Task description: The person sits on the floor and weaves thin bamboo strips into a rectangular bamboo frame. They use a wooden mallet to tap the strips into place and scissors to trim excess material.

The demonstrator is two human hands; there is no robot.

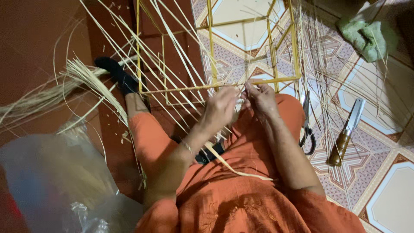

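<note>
A yellow bamboo-strip frame [241,47], box-shaped and open, is being held over the lap, its lower horizontal bar [181,89] lying just ahead of both hands. The frame's upper part is being cut off by the top edge of the picture. The left hand [220,110] is being kept curled, fingers pinched narrowly around thin pale fibre strands [172,56] beside the bar; what exactly is being gripped is hidden by the knuckles. The right hand [258,98] is being held with fingertips closed on the bar or the strand wound on it; which of the two cannot be told. A flat pale strip [233,166] is being trailed across the orange garment [241,194]. A bundle of pale straw-coloured fibres [82,80] is lying to the left, its far end blurred. A translucent plastic bag [56,181] is being seen only out of focus. On the patterned tile floor [388,190], dark-handled scissors [307,129] are partly hidden by the knee; a wooden-handled knife [347,131] and a crumpled green cloth [366,36] are lying beyond.
</note>
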